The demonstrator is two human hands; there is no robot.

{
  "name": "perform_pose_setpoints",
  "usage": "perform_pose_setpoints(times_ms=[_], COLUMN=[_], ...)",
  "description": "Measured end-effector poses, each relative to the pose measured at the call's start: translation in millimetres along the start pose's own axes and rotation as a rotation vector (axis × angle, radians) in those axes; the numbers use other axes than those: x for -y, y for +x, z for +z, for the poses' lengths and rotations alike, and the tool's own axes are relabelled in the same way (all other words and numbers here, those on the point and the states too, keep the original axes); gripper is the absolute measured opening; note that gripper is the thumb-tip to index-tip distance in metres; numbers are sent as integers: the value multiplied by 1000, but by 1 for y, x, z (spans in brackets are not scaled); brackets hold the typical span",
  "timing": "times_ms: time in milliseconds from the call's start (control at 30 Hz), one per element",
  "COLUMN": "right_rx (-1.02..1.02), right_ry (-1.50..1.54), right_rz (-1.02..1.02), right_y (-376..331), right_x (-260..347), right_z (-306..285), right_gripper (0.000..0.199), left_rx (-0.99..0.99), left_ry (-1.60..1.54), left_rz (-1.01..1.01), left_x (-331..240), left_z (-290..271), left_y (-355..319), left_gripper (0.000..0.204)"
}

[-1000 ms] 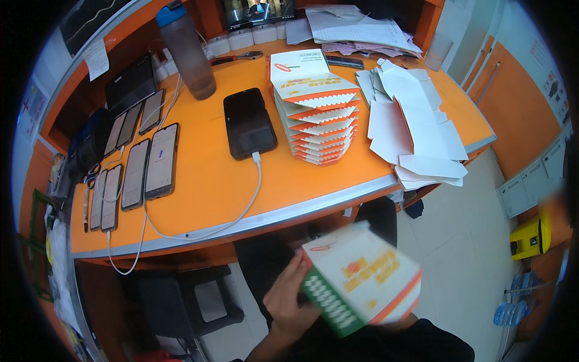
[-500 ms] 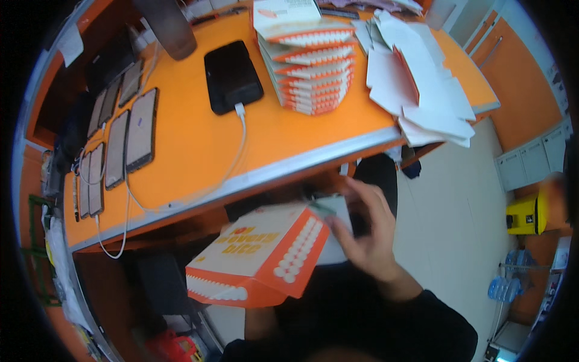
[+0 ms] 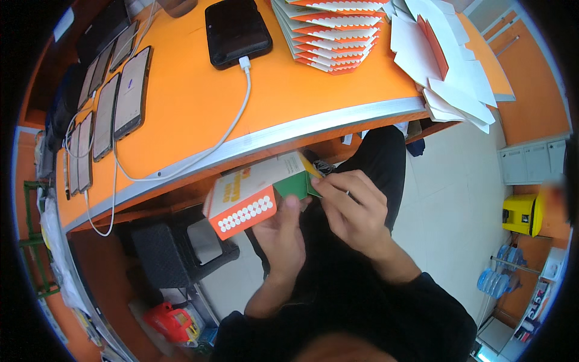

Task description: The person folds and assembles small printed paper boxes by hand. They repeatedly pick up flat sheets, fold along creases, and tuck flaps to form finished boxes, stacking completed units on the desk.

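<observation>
A small folded carton box, white on top with yellow lettering, is held over my lap below the table edge. One of its sides is orange with rows of white dots; another is green. My left hand supports it from below, its thumb pressed against the green side and its other fingers mostly hidden underneath. At the green side's far end, the thumb and fingers of my right hand pinch a green flap at the corner. A ring is on one right finger.
On the orange table stand a stack of orange-and-white cartons, flattened white cardboard, a black device on a white cable, and several phones. Below are a black stool and a red bag.
The carton has turned, so its green side now faces my right hand. My right fingers have closed on the green flap, and my left hand has come into sight. The table sits higher in view.
</observation>
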State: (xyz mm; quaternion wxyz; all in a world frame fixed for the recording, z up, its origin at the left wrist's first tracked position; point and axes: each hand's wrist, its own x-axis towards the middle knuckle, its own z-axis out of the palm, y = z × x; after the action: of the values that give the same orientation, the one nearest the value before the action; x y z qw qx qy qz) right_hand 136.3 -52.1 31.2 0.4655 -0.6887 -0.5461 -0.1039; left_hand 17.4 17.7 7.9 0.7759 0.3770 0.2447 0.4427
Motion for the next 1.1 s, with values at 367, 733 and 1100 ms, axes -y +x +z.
perform_pose_setpoints(times_ms=[367,733,1100], right_rx=[50,136,184], right_ry=[469,510,630], right_rz=[451,500,509], right_y=[-6,-10,-12], right_x=[2,6,1], right_z=[-13,-10,-16], right_gripper=[17,18,12], left_rx=[-88,104,192], left_ry=[793,908,775], left_rz=[353,226,202], left_x=[20,10,8], left_z=[-23,-41,-46], left_y=[12,0,1], left_gripper=[35,38,42])
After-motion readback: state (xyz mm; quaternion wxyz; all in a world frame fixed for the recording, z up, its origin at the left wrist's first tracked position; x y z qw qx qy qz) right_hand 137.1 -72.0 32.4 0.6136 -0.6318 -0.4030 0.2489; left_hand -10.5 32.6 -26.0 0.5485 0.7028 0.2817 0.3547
